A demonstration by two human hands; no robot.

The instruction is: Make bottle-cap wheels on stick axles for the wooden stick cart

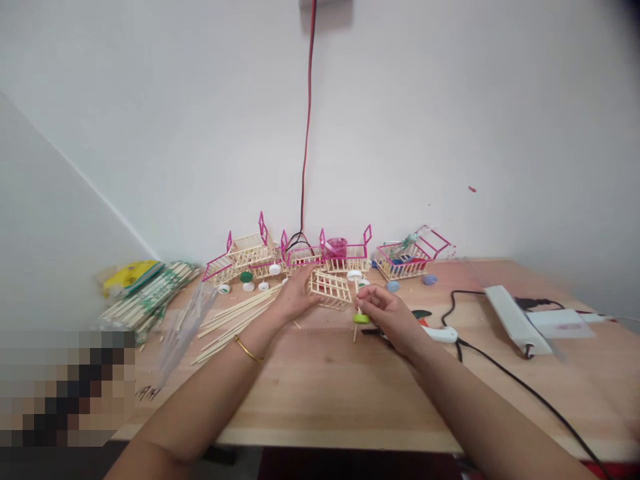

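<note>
Right of the bare stick basket (331, 288), the right wrist (412, 343) hides a white tool's end (443, 334); left of it, pixel blocks (65, 390) mask some table (320, 393), and print on stick packs (150, 297) blurs; above it, the top edge crops a grey box (334, 12)

Both bare arms (210, 400) reach forward, the left hand (296, 295) curved inward, the right hand (384, 308) pinched.

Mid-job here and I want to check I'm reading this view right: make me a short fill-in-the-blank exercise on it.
1. The right hand holds a thin stick; the cap low on it is ____.
2. The left hand holds an unpainted basket made of ____.
3. The gold bracelet is on the ____ arm.
4. The hanging cable is black and ____.

Missing words: green; sticks; left; red.
</note>
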